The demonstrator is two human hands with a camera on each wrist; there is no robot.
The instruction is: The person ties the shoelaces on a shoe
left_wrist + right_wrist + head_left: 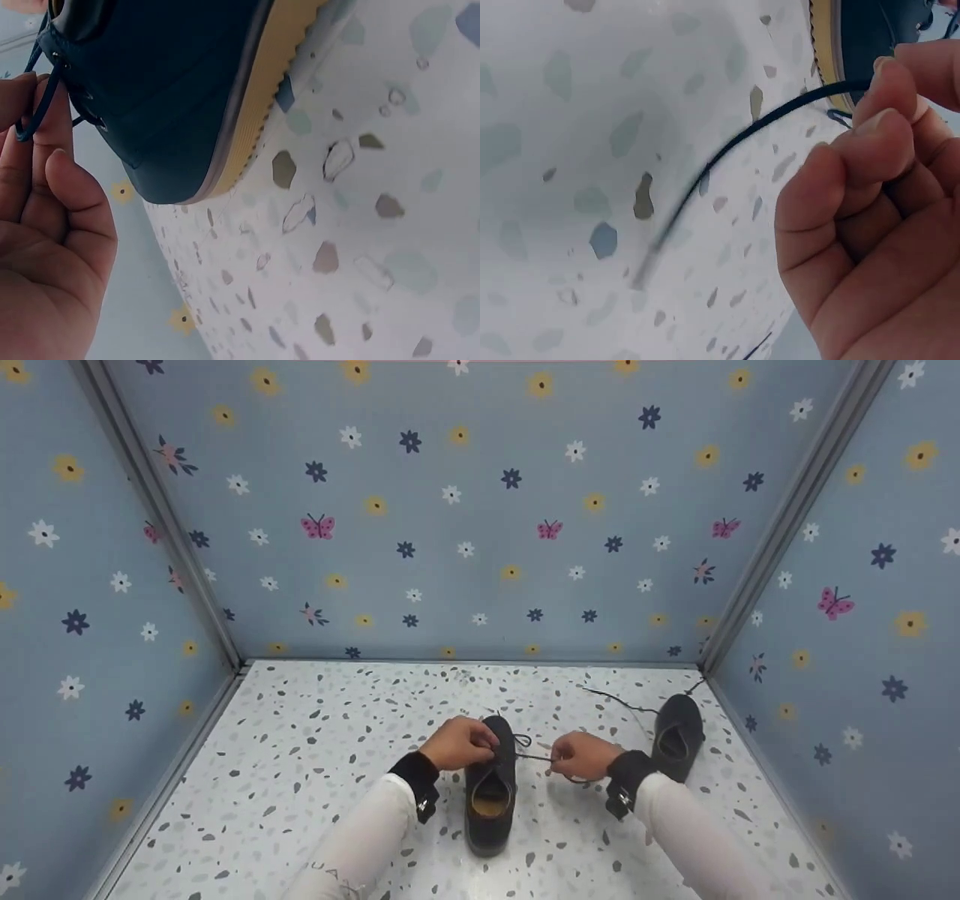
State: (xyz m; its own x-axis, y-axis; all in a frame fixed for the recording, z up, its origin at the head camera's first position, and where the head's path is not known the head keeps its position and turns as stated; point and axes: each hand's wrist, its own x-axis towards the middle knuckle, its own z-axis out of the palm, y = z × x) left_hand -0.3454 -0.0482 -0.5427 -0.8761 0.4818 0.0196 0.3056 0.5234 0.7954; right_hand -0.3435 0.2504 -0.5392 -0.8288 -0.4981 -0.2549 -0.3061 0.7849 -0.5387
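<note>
A dark lace-up shoe [504, 772] stands on the speckled surface, toe pointing away from me; its yellow sole [247, 112] shows in the left wrist view. At the shoe's left side my left hand [459, 742] pinches a small bend of shoelace [51, 101] between thumb and finger beside the eyelets. To the right, my right hand [589, 755] holds another length of dark shoelace [535, 757], drawn out sideways from the shoe. The lace's loose end [705, 176] hangs in a curve past those fingertips. A thin lace loop [523, 740] lies by the shoe's right side.
A second dark shoe [679, 711] stands at the right, beyond my right wrist, with its loose lace [622, 702] spread over the speckled white surface [337, 780]. Blue flowered panels [450, 525] enclose the back and both sides, with grey metal strips [787, 510] along the corners.
</note>
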